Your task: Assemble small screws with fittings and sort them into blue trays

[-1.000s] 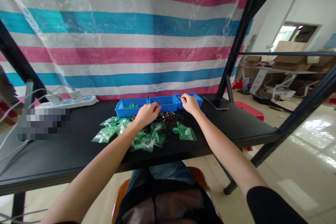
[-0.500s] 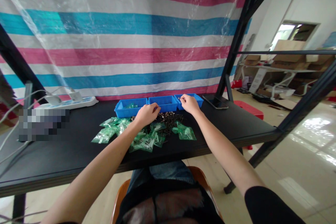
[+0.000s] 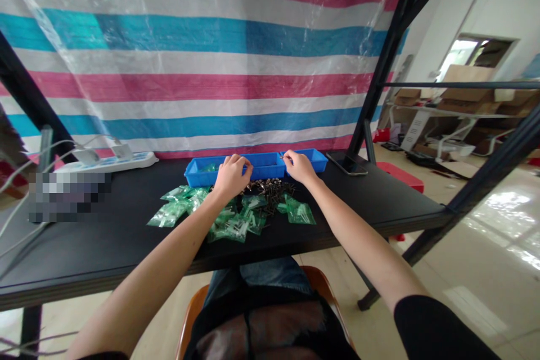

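Note:
My left hand (image 3: 233,175) is over the front edge of the left blue tray (image 3: 196,179), its fingers curled together; what they hold, if anything, is too small to name. My right hand (image 3: 298,165) pinches something small and brownish at the gap between the middle blue tray (image 3: 266,167) and the right blue tray (image 3: 314,158). A pile of small dark metal pieces (image 3: 274,192) lies in front of the trays. Green plastic bags (image 3: 230,228) with white pieces inside lie around the pile, with another green bag (image 3: 300,212) to its right.
A phone (image 3: 346,163) lies right of the trays on the black table (image 3: 105,247). At the back left is a white power strip (image 3: 126,163) with plugs and cables. Black metal posts (image 3: 379,73) frame the table, and a striped sheet (image 3: 202,84) hangs behind it.
My left hand has moved left, from the middle tray's front edge toward the left tray. My right hand has shifted slightly left.

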### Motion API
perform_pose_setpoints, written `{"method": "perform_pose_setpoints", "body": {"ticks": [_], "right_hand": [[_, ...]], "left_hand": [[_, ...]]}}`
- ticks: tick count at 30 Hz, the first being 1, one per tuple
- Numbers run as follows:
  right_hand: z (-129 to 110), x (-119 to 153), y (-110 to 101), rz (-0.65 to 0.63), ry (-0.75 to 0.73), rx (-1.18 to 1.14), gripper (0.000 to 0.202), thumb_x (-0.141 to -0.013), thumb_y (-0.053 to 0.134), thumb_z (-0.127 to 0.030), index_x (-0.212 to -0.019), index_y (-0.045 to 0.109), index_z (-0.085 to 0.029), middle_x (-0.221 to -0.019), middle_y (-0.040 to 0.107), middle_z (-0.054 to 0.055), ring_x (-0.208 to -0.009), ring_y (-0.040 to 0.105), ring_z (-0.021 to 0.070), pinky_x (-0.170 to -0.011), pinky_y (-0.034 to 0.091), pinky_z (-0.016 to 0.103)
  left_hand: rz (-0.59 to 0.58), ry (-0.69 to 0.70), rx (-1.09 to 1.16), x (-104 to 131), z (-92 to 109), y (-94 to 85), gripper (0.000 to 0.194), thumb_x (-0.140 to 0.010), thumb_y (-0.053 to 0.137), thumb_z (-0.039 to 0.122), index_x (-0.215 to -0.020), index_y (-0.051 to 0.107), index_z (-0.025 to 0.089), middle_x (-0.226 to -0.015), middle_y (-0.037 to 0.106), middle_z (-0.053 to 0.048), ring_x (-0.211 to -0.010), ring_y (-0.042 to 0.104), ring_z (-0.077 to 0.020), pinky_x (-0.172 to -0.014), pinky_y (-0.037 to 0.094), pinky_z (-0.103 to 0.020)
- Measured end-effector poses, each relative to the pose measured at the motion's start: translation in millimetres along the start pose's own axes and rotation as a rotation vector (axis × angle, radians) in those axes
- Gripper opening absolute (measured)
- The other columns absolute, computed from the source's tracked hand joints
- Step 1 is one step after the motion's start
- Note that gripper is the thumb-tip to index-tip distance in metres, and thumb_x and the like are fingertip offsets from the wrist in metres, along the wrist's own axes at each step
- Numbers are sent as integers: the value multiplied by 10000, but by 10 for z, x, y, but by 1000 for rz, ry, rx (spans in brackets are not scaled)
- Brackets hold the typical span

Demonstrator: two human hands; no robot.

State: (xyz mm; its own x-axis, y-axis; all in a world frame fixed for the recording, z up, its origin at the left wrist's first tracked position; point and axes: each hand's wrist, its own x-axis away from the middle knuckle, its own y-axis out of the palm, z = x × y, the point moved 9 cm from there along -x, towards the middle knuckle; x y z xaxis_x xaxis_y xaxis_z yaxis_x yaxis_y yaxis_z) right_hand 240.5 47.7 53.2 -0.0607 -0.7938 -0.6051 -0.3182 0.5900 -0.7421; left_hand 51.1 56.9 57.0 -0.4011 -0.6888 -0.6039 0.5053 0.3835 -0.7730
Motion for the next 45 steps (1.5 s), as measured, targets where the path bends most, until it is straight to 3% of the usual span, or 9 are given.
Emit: {"method": "perform_pose_setpoints", "body": {"ticks": [10,19,28,45], "right_hand": [[66,-3,27,-2,66,-95,152,-831,431,-191,-818,582,-196,-784,668,47,-773,614,191,-660,396,244],[83,18,23,42,52,-172,166,-839,424,-220,-860,585,-189,-846,672,51,-821,619,184,-713,421,246],[5,24,28,-8,23,-59,168,-861,422,-219,-875,588,-199,-865,682,56,-831,619,214,-687,397,257],[17,58,102,41,6,27,227,-891,351,-215,-913,577,-207,-915,672,51,-821,610,206,-652,354,254]], "left_hand": [[-151,-80,-31,25,-32,92,224,-854,443,344,-989,569,218,-1053,575,-80,-1036,496,-283,-839,428,-423],[-164,-82,-29,33,-30,95,232,-854,445,348,-1004,563,216,-1053,579,-82,-1047,493,-284,-848,421,-426],[-190,-71,-40,32,-11,112,235,-854,444,347,-1019,555,222,-1057,577,-83,-1068,482,-287,-859,418,-444],[-231,-16,-62,27,-29,142,276,-855,444,326,-1093,523,210,-1100,568,-89,-1059,514,-270,-878,424,-379]]}}
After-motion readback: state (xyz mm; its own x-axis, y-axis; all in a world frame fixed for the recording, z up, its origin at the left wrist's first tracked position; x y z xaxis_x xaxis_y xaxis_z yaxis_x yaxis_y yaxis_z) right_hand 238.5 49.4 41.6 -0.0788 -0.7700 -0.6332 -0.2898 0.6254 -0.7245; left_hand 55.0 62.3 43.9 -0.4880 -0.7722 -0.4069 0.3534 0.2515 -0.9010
